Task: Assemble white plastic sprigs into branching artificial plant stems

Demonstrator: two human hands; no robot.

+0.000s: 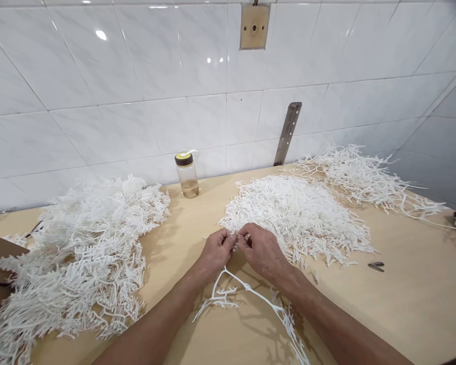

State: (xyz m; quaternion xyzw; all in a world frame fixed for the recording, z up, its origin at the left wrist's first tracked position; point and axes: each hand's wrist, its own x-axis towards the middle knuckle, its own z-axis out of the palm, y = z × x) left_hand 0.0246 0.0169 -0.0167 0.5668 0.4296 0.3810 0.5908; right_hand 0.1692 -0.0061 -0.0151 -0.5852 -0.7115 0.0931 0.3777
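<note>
Both of my hands meet at the near left edge of a heap of short white plastic pieces [292, 213]. My left hand [218, 247] is closed in a pinch on a white branched plastic sprue [247, 287], whose forked stems hang down toward me between my forearms. Close beside it, my right hand [260, 246] is also pinched, its fingertips almost touching the left ones. What lies between the right fingertips is too small and hidden to make out.
On the left spreads a large tangled pile of white sprues [95, 253]. Stripped white stems [365, 177] lie at the back right. A drink bottle [189, 180] stands near the tiled wall, a metal bracket [288, 134] leans there, and small nippers [376, 266] lie right.
</note>
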